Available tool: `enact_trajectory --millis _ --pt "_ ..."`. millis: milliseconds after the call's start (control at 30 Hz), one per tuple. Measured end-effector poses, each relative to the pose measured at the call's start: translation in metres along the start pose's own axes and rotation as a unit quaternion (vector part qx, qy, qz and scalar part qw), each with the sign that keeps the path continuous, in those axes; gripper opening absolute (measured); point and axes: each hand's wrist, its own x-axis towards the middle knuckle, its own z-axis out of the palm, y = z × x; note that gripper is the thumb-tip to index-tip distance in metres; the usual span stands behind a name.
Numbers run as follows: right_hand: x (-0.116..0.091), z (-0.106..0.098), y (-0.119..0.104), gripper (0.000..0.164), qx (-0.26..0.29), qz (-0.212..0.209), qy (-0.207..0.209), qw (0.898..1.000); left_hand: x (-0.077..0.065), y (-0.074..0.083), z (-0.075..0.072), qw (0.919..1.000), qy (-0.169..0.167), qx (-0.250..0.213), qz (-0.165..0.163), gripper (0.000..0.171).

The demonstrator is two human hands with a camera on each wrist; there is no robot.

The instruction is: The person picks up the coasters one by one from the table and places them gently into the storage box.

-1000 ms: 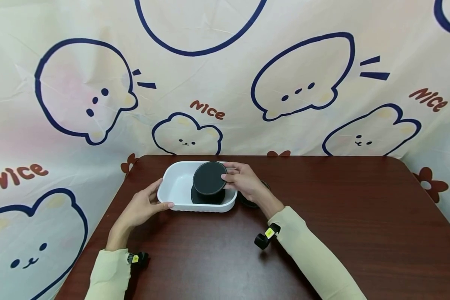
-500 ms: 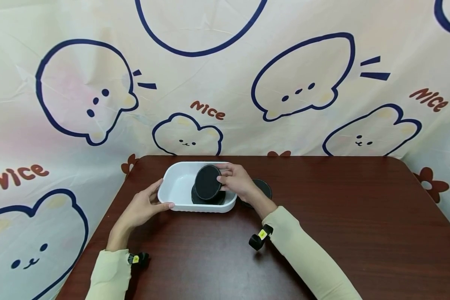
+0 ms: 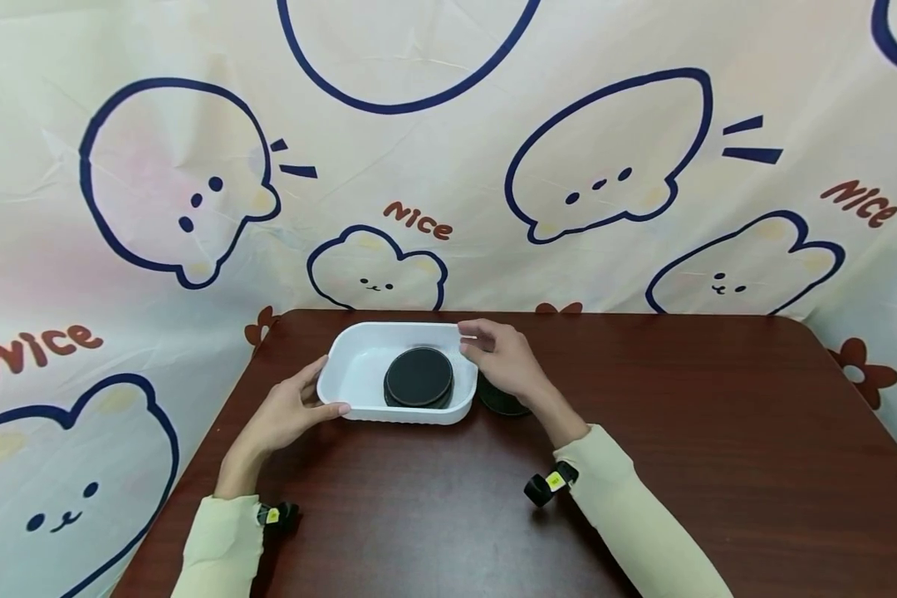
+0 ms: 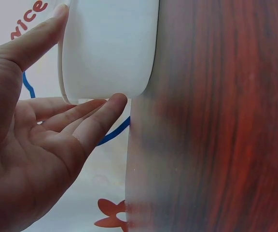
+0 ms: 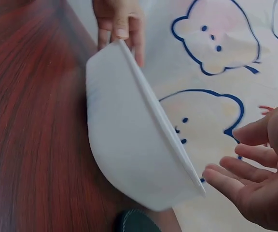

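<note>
My left hand (image 3: 280,419) grips the left end of a white rectangular tray (image 3: 355,374), thumb at the near side and fingers round the far end. In the left wrist view the fingertips touch the tray's outer wall (image 4: 110,58). Black round coasters (image 3: 419,376) lie stacked inside the tray, right of its middle; how many is hard to tell. Above the tray's right rim, my right hand (image 3: 507,359) is loosely bent with nothing between thumb and fingers. Partly under that hand, another black coaster (image 3: 499,402) lies on the table beside the tray.
The dark brown wooden table (image 3: 643,448) extends to the right and toward the front. Behind it hangs a pale cloth (image 3: 478,266) printed with cartoon bears. A small black camera is strapped at each wrist.
My right hand has lowered a tilted coaster onto the one in the tray and let go, then drawn back right to the rim. The left hand stays on the tray.
</note>
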Motion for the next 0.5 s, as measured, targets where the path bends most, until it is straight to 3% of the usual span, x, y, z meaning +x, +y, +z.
enact_trajectory --millis 233,500 --pt "-0.011 -0.021 0.017 0.041 0.048 0.017 0.002 0.999 -0.001 0.001 -0.001 1.0 0.003 0.004 -0.002 0.107" --pt "-0.019 -0.038 0.039 0.05 0.063 0.036 -0.003 0.997 -0.001 0.001 0.001 1.0 0.001 -0.001 0.001 0.107"
